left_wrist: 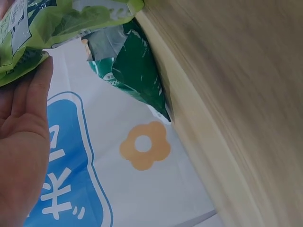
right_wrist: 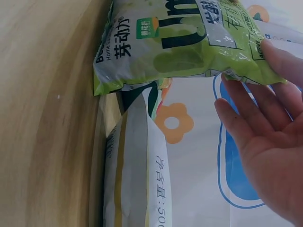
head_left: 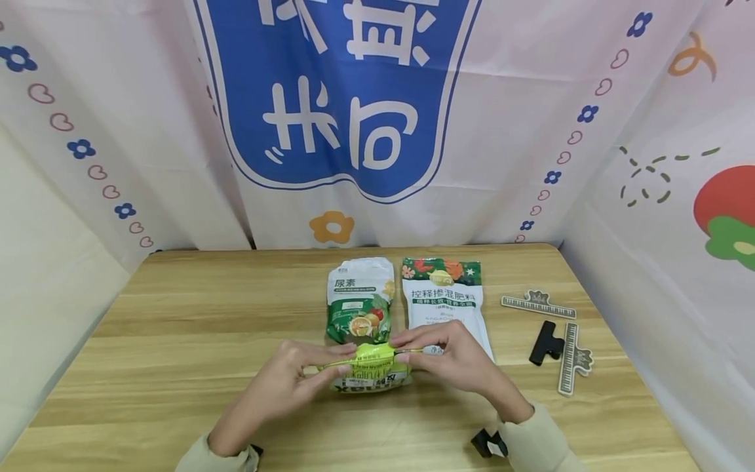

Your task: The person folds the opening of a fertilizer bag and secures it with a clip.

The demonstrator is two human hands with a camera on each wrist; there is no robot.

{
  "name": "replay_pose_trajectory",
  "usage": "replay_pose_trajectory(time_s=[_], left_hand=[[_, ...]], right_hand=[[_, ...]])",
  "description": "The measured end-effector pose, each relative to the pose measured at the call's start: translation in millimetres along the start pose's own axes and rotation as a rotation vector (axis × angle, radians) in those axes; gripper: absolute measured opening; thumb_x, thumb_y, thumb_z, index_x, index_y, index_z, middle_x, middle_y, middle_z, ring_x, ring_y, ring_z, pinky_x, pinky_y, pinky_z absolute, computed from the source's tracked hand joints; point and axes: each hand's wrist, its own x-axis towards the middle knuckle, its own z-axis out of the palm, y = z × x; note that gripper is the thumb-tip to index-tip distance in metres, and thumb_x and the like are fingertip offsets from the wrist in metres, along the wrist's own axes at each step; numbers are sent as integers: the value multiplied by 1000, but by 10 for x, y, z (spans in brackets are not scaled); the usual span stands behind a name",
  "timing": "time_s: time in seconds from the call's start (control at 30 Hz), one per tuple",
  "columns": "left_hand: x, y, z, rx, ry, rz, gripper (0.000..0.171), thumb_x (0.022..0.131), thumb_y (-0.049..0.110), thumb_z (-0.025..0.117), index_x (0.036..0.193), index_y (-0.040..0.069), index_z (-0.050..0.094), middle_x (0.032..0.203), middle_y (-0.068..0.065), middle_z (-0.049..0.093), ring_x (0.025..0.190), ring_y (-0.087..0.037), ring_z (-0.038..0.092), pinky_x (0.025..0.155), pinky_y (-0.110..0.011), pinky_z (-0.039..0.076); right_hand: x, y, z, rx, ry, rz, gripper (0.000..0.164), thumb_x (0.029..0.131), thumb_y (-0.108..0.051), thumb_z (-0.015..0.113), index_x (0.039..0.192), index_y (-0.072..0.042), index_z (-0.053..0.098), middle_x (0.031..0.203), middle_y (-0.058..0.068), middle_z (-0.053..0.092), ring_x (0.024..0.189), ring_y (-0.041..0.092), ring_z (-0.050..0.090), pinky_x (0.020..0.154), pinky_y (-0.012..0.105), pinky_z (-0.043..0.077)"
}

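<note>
A yellow-green fertilizer bag [head_left: 373,377] stands upright near the middle of the table, its top edge folded. My left hand [head_left: 289,375] pinches the left end of that edge between thumb and fingers. At the right end, my right hand [head_left: 457,359] pinches the same edge. The right wrist view shows the printed front of the bag [right_wrist: 175,47], with the thumb in front and the fingers behind. Just behind it lies a white and green bag [head_left: 360,301]. A white bag with a floral top [head_left: 445,301] lies beside that one, partly hidden by my right hand.
To the right lie two ruler-edged clips, the upper clip [head_left: 539,304] and the lower clip [head_left: 569,360], with a black clip [head_left: 546,343] between them. A small black object [head_left: 486,444] is near my right sleeve. A printed curtain [head_left: 283,223] hangs behind the table [head_left: 194,314].
</note>
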Motion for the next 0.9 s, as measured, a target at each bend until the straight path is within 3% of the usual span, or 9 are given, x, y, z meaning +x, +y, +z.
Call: replay_pose_trajectory(time_s=[0.2, 0.43, 0.6, 0.9], left_hand=[[6, 17, 0, -13, -12, -60, 21, 102, 28, 71, 119, 21, 80, 125, 5, 77, 114, -20, 76, 96, -46, 65], [16, 26, 1, -32, -23, -78, 21, 100, 29, 73, 118, 22, 81, 125, 5, 77, 116, -20, 75, 81, -25, 63], [15, 33, -2, -39, -23, -74, 21, 100, 29, 73, 118, 21, 81, 125, 5, 77, 115, -21, 75, 74, -21, 58], [13, 41, 2, -44, -19, -112, 23, 99, 32, 74, 118, 21, 81, 124, 8, 77, 117, -18, 74, 93, -33, 66]], right_hand=[[-3, -13, -15, -9, -8, 48, 12, 95, -23, 80, 104, -17, 85, 120, -1, 81, 116, 15, 75, 103, 25, 58], [-10, -53, -32, -2, -30, 56, 18, 93, -23, 82, 110, -17, 83, 123, 0, 79, 119, 14, 73, 109, 26, 56], [-13, -63, -37, 20, -30, 53, 21, 92, -20, 82, 113, -15, 82, 123, 2, 79, 119, 14, 73, 108, 27, 57], [-25, -90, -97, 1, 7, 17, 25, 93, -17, 81, 118, -12, 79, 126, 7, 78, 120, 14, 72, 108, 35, 60]])
